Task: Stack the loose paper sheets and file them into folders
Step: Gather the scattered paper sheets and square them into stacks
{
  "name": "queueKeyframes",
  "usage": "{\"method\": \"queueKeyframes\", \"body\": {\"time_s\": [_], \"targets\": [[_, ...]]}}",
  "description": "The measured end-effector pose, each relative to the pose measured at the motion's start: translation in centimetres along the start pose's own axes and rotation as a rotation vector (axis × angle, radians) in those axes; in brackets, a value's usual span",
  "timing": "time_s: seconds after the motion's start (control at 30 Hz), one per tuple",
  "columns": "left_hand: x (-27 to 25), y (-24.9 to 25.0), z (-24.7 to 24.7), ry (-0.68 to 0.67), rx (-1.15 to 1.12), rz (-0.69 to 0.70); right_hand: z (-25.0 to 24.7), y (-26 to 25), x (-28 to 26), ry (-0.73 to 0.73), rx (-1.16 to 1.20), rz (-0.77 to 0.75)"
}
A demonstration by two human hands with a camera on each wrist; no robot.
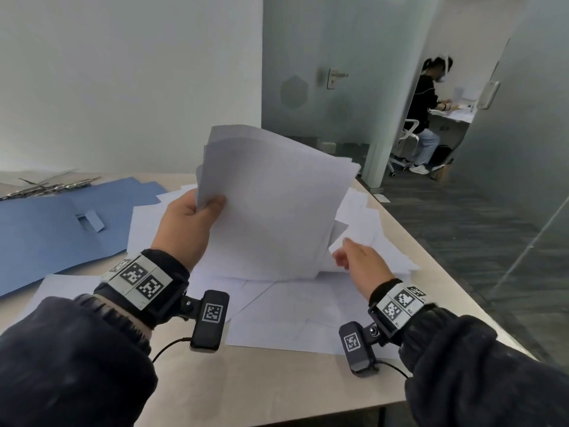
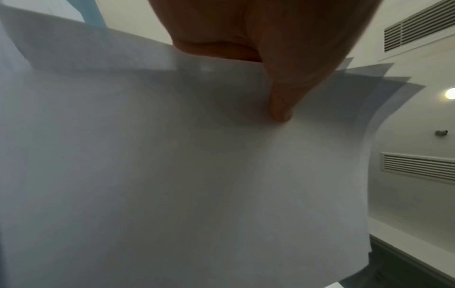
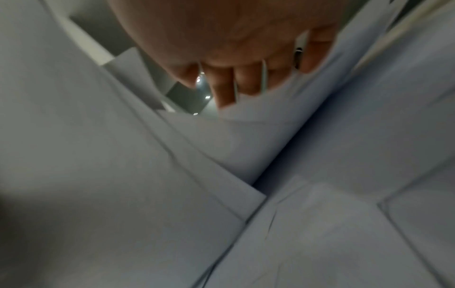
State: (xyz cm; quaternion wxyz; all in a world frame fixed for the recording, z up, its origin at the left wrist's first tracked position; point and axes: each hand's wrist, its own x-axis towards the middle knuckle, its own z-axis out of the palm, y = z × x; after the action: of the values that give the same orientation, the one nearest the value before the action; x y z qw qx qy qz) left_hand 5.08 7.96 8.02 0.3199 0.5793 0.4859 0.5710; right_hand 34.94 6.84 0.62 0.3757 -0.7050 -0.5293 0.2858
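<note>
My left hand [image 1: 207,211] holds a bundle of white paper sheets [image 1: 271,211] upright over the table, gripping it at its left edge. In the left wrist view the thumb [image 2: 280,109] presses on the front of the bundle [image 2: 172,175], whose edges are fanned unevenly. My right hand [image 1: 358,261] is low at the bundle's right side with fingers stretched out. Its fingertips [image 3: 248,85] disappear behind the raised edge of one loose sheet [image 3: 246,132], blurred. More loose sheets [image 1: 292,312] lie scattered on the table. An open blue folder [image 1: 46,229] lies at the left.
The folder's metal clips [image 1: 40,188] show at the far left by the wall. The beige table [image 1: 246,380] ends close on the right, with dark carpet beyond. A glass partition and door stand behind; a person sits at a desk [image 1: 425,112] in the far room.
</note>
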Motion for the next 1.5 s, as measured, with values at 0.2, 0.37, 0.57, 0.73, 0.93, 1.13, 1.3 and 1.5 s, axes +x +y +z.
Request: {"method": "queueKeyframes", "body": {"time_s": [0.2, 0.37, 0.57, 0.73, 0.93, 1.13, 1.3, 1.5], "targets": [[0.7, -0.6, -0.8, 0.061, -0.171, -0.064, 0.1, -0.5, -1.3, -0.142, 0.175, 0.114], [1.7, -0.2, -0.7, 0.123, -0.298, -0.085, -0.1, -3.2, -3.2, -0.237, 0.178, -0.280], [2.0, 0.8, -0.9, 0.154, -0.420, -0.056, 1.2, -4.5, -3.4, -0.209, 0.319, -0.196], [2.4, 0.6, -1.6, 0.015, -0.446, -0.037, 0.6, -5.6, -2.8, -0.056, 0.510, -0.222], [1.5, -1.6, -0.9, -0.149, -0.308, -0.267, 0.2, -6.8, -2.5, -0.055, 0.663, -0.211], [1.0, -2.7, 0.1, -0.072, -0.363, -0.223, 0.6, -6.0, -1.8, -0.050, 0.449, -0.242], [0.4, -3.4, 0.1, -0.166, -0.377, -0.193, 0.4, -5.1, -1.6, -0.031, 0.509, -0.234], [-0.4, -4.8, 0.1, -0.260, -0.363, -0.263, 1.2, -4.2, -1.8, -0.100, 0.597, -0.148]]}}
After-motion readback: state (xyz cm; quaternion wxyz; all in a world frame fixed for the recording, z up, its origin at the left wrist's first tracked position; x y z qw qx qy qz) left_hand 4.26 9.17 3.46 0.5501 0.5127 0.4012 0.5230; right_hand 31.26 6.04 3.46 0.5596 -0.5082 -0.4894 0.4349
